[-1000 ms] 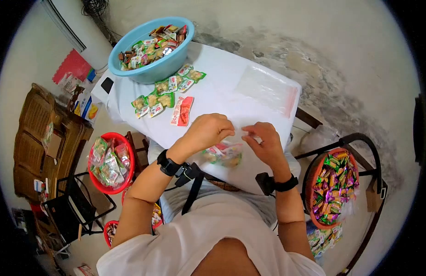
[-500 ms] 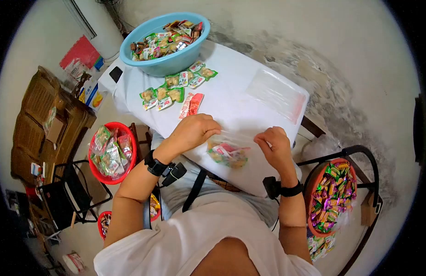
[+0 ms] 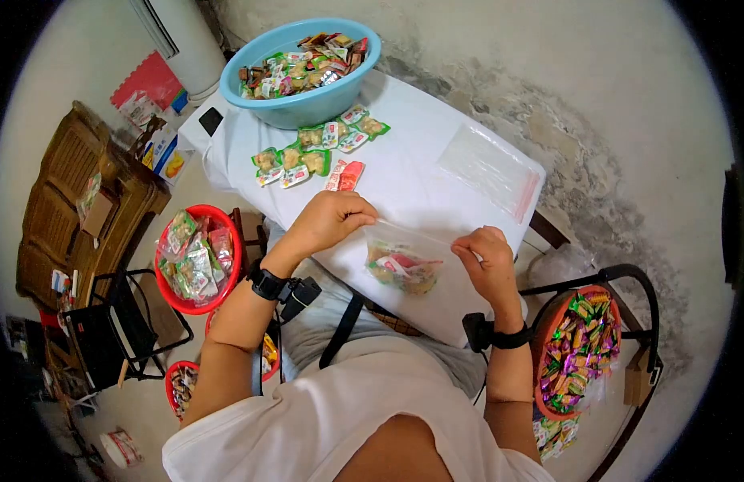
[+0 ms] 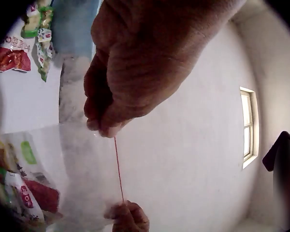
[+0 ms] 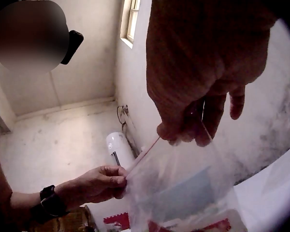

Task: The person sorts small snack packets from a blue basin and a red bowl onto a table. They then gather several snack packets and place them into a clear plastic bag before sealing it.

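Between my two hands hangs a clear plastic zip bag, with several small snack packets at its bottom. My left hand pinches one top corner between thumb and fingers, and my right hand pinches the other. A thin red line runs taut along the bag's mouth from hand to hand in the left wrist view. The bag hangs over the table's near edge. Beyond my left hand lie a red-and-white packet and green-edged packets in rows.
A blue basin full of packets stands at the table's far left. Flat clear bags lie at the far right. A red basket of packets is at left, an orange basket of purple and green sweets at right. A phone lies near the left edge.
My hands have drawn apart, the right moving to the right, and the bag's mouth is now stretched between them. The head view has shifted a little, so the table sits farther right.
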`<state>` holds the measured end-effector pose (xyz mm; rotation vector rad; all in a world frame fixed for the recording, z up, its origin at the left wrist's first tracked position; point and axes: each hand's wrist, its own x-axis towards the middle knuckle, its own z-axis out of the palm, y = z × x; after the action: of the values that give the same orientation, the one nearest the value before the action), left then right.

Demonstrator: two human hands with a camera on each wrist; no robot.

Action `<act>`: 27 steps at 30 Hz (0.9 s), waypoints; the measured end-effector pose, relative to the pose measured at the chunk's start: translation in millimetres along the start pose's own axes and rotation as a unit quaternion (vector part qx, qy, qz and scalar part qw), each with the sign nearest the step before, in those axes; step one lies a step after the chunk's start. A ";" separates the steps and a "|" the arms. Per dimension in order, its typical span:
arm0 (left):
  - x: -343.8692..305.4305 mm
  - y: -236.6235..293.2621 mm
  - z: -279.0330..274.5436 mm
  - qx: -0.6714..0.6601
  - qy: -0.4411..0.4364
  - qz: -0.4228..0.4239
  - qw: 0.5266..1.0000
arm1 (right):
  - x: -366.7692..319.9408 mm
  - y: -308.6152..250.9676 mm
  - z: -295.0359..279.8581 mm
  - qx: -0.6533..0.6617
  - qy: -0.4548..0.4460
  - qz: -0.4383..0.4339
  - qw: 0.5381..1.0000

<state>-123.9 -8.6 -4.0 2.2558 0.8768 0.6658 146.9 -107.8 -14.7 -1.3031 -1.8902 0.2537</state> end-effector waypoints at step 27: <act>-62.9 -25.5 0.3 -0.194 0.246 -0.116 0.943 | -17.8 16.6 33.1 0.135 0.024 0.146 0.980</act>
<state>-175.3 -39.3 -36.1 1.6266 1.1089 1.2026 137.4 -106.7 -54.7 -1.3799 -1.5563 0.6041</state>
